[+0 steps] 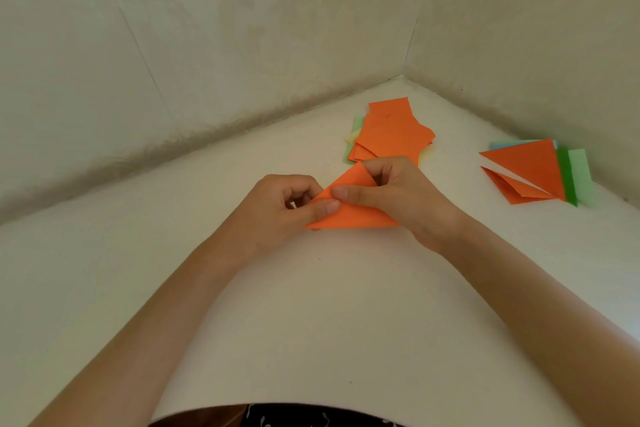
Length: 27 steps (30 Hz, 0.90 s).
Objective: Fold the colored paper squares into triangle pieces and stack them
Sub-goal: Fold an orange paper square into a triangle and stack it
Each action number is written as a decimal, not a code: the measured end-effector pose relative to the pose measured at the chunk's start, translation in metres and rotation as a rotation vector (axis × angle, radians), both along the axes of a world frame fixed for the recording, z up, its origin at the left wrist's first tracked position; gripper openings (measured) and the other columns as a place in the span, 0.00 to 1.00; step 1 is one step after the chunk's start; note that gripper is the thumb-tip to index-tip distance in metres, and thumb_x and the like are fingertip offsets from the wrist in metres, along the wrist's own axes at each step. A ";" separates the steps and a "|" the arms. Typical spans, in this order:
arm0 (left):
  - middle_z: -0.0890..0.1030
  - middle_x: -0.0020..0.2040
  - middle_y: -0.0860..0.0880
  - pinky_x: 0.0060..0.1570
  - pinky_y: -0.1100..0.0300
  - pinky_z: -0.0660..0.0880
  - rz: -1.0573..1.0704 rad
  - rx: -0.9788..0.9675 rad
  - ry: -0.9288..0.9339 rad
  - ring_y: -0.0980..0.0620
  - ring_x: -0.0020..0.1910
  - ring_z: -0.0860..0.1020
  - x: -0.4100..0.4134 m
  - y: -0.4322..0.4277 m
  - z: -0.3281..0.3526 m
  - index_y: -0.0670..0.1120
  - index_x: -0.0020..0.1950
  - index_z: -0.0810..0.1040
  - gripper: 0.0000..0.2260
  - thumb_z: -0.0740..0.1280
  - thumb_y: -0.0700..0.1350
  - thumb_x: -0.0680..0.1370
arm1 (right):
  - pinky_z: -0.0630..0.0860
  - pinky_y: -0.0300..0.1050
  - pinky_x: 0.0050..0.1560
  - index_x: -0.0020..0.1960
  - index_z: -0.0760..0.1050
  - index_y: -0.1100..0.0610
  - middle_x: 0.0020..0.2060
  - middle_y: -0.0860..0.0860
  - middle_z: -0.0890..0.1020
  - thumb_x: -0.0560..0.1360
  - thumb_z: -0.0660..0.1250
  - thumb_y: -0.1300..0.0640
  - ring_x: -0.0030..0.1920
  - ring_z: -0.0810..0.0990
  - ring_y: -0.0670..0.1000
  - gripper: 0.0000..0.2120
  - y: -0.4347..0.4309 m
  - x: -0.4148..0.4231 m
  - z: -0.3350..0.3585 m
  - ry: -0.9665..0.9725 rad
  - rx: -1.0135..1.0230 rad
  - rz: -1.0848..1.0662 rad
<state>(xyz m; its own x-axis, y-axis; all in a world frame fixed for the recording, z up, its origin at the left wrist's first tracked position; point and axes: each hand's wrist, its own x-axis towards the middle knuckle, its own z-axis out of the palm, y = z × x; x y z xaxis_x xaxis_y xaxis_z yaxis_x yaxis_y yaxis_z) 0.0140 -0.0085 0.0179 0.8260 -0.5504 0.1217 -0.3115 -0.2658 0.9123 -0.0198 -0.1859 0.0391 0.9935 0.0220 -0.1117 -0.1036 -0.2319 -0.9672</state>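
An orange paper piece (pixel 356 215), folded into a triangle shape, lies in the middle of the white table (pixel 329 305). My left hand (pixel 280 208) pinches its left corner between thumb and fingers. My right hand (pixel 398 194) pinches its upper part, thumb laid across the paper. Behind them lies a loose pile of flat orange squares (pixel 391 133) with pale green and yellow sheets under it. At the right sits a stack of folded triangles (pixel 530 170), orange on top, with green and blue pieces beneath.
Two pale patterned walls (pixel 207 45) meet in a corner behind the table and close it in at the back and right. The table's near edge curves just above a dark patterned garment (pixel 294 418).
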 end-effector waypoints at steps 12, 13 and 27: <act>0.77 0.29 0.51 0.31 0.67 0.65 0.016 -0.033 -0.016 0.58 0.29 0.70 0.005 0.002 -0.006 0.44 0.37 0.80 0.12 0.72 0.53 0.71 | 0.72 0.39 0.35 0.45 0.80 0.65 0.34 0.53 0.80 0.71 0.72 0.59 0.35 0.77 0.48 0.08 0.001 0.001 0.000 -0.022 -0.003 -0.007; 0.77 0.29 0.52 0.31 0.67 0.65 0.017 -0.030 -0.017 0.59 0.29 0.70 0.005 0.002 -0.006 0.45 0.37 0.80 0.12 0.72 0.53 0.71 | 0.72 0.40 0.35 0.45 0.80 0.66 0.34 0.53 0.79 0.71 0.72 0.59 0.35 0.77 0.48 0.09 0.001 0.001 -0.001 -0.022 -0.006 -0.008; 0.69 0.20 0.54 0.29 0.60 0.68 -0.097 0.229 -0.113 0.55 0.23 0.70 -0.001 0.003 -0.007 0.47 0.34 0.67 0.16 0.66 0.52 0.77 | 0.70 0.47 0.37 0.45 0.78 0.70 0.36 0.62 0.78 0.70 0.74 0.59 0.36 0.75 0.54 0.13 -0.009 0.005 0.001 0.032 -0.126 0.118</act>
<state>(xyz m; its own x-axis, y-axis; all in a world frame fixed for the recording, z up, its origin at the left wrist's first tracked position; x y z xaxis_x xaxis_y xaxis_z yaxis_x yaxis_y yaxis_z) 0.0127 -0.0056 0.0106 0.7566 -0.6498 0.0737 -0.4422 -0.4253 0.7897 -0.0152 -0.1953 0.0399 0.9807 0.1222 -0.1526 -0.0988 -0.3639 -0.9262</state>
